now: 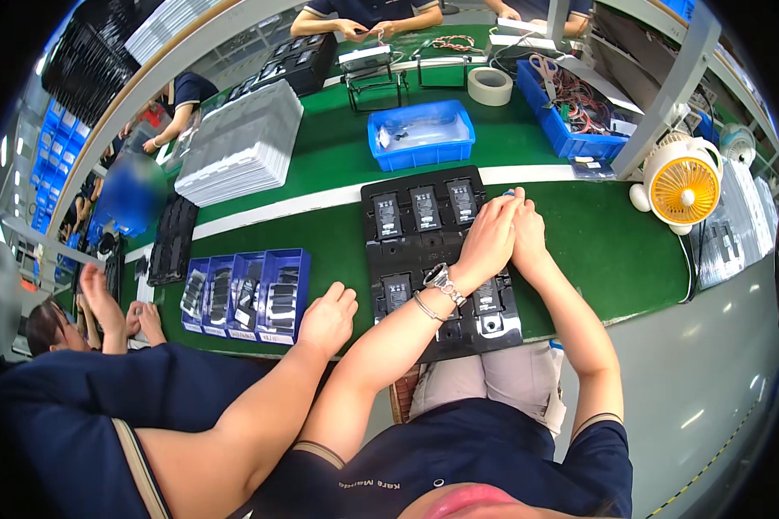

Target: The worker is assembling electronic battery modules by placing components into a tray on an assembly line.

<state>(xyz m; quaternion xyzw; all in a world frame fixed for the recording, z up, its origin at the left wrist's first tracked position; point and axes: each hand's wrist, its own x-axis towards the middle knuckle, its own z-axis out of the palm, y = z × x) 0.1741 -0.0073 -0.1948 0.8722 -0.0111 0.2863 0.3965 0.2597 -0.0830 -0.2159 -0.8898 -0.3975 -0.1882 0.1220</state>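
My left hand (491, 230), with a watch and bracelet on its wrist, and my right hand (528, 232) meet at the upper right corner of a black tray (428, 245). Their fingers are drawn together, and a small bit of blue shows at the tips. What they pinch is too small and hidden to name. Flat black battery-like packs (425, 208) with printed labels lie in the tray's pockets. My left hand and forearm cover part of its right side. Another such pack (486, 298) shows beside my left wrist.
A co-worker's hand (329, 317) rests left of the tray, by a blue divided bin (305, 298) of small dark parts. Beyond are a blue box (421, 158), stacked white trays (234, 151), a tape roll (490, 86), a wire-filled bin (571, 143) and a small fan (685, 192).
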